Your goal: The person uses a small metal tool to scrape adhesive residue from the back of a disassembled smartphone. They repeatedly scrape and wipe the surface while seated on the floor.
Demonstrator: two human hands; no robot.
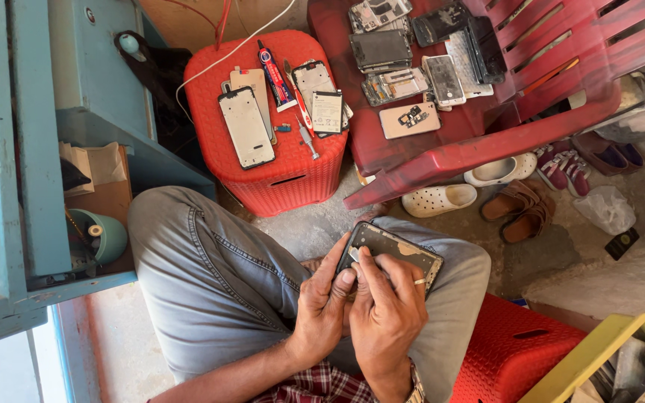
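Note:
An opened phone body [393, 251], dark with its back off, rests over my right knee. My left hand [322, 302] grips its near left end, thumb pressed on the frame. My right hand [388, 310], with a ring on one finger, holds the phone from below, its fingertips on the inner surface next to the left thumb. A small pale piece [354, 255] shows between the fingers; I cannot tell what it is. I sit cross-legged in grey jeans.
A red stool [274, 130] ahead carries a phone screen [245, 125], a battery, a glue tube and a screwdriver. A red plastic chair [442, 142] holds several phone parts. Shoes and sandals [516, 209] lie on the floor. Blue cabinet [31, 149] at left, yellow crate [599, 351] at right.

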